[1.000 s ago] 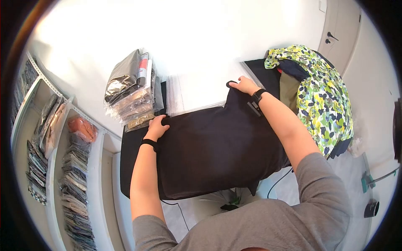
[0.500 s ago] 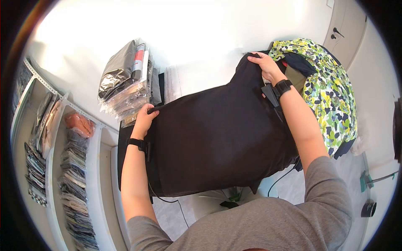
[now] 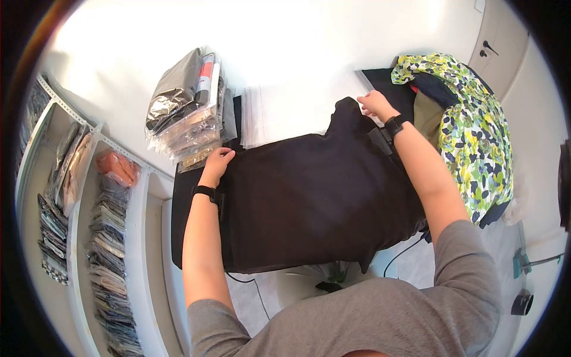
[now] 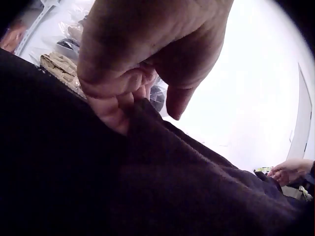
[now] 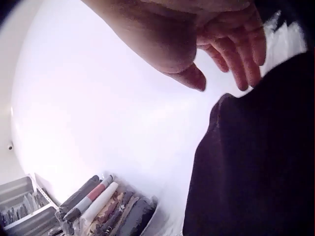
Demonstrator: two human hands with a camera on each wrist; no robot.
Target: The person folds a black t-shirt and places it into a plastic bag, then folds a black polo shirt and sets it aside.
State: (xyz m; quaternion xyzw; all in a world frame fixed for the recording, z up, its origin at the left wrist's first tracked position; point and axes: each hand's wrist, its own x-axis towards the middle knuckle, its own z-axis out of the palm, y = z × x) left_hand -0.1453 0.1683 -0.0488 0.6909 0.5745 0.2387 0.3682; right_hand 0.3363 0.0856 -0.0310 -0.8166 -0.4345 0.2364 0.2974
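A black shirt-like garment [image 3: 315, 196] lies spread over the black table [image 3: 184, 220], one sleeve-like part pointing to the back and another hanging at the front edge. At the garment's back left corner is my left hand [image 3: 216, 165]; in the left wrist view its fingers [image 4: 115, 110] touch the cloth edge while the thumb stands apart from them. My right hand [image 3: 377, 106] is beside the back sleeve-like part. In the right wrist view, its thumb and fingers [image 5: 238, 59] are spread apart, just above the cloth edge, with nothing between them.
Clear plastic sheets [image 3: 285, 116] lie behind the garment. Bagged folded clothes [image 3: 187, 113] are stacked at the back left. A floral garment [image 3: 470, 137] is heaped at the right. Shelves [image 3: 113, 238] of bagged clothes stand at far left.
Both hands first gripped the garment's back edge and drew it up and back to the right. Now the cloth lies lower, and the right hand has let go of it.
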